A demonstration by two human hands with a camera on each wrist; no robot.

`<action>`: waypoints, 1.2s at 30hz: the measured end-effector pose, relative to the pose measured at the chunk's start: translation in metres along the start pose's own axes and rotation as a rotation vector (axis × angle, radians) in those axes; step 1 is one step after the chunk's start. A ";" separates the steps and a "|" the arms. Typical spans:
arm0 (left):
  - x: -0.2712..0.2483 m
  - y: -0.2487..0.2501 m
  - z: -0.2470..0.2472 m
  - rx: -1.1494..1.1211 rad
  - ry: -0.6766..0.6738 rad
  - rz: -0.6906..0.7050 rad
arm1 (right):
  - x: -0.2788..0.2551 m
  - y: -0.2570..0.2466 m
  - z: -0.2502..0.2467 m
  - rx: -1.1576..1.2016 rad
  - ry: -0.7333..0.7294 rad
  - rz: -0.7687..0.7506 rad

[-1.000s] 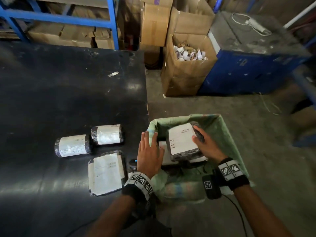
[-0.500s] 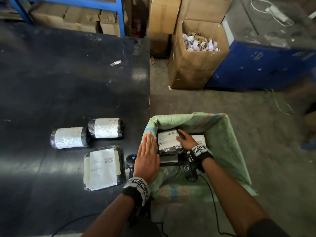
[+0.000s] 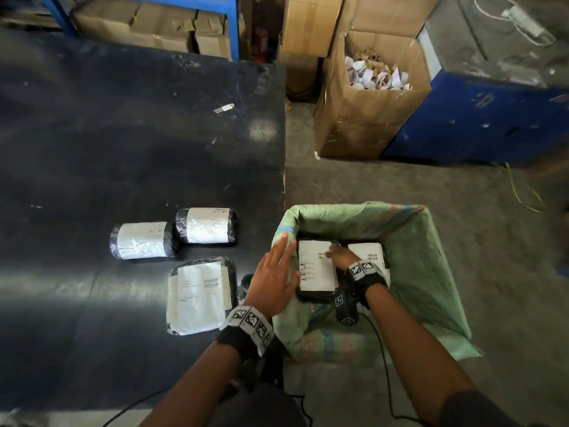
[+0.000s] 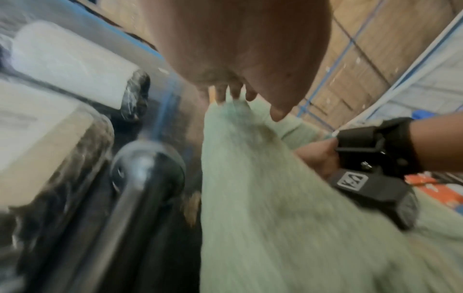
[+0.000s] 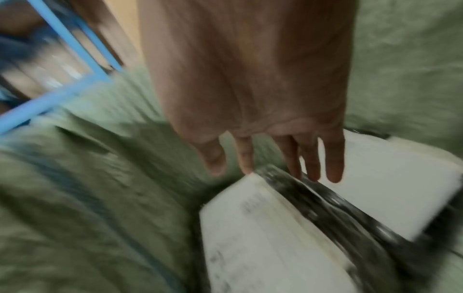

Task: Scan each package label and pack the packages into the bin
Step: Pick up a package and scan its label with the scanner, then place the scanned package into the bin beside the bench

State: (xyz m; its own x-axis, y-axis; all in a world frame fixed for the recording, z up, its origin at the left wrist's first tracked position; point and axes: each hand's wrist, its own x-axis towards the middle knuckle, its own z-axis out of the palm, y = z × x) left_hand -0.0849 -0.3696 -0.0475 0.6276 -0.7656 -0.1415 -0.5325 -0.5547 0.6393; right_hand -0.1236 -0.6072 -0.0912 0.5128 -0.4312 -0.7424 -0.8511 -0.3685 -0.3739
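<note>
I set a scanned package (image 3: 317, 269) in the bin (image 3: 431, 260); right hand (image 3: 340, 257) rests loose-fingered on it, left hand (image 3: 272, 282) flat, holding nothing. Next, I judge: scan one of three packages on the desk (image 3: 123, 149).

Standing on a grey concrete floor (image 3: 385, 183): black worktable (image 3: 123, 134) at left, gleaming under overhead light; open cardboard box (image 3: 366, 118) of paper scraps at far right, beside a blue cabinet (image 3: 480, 124); blue shelving (image 3: 228, 23) holding cartons far behind.

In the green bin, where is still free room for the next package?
Free: the bin floor right of the two packages, up to the right wall. Crowded: the left half, where the right hand rests on them and the left hand holds the rim.
</note>
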 end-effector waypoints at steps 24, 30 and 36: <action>-0.153 -0.170 -0.025 -0.111 0.142 -0.585 | -0.142 -0.090 0.183 0.226 0.131 -0.152; -0.159 -0.172 -0.013 -0.163 0.172 -0.492 | -0.136 -0.077 0.200 0.324 0.191 -0.235; -0.161 -0.167 -0.014 -0.289 0.202 -0.500 | -0.132 -0.074 0.201 0.381 0.157 -0.243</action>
State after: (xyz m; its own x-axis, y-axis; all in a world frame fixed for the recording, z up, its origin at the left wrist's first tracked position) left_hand -0.0890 -0.1490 -0.1205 0.8721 -0.3429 -0.3492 0.0122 -0.6982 0.7158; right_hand -0.1515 -0.3572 -0.0772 0.6878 -0.5000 -0.5263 -0.6700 -0.1580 -0.7254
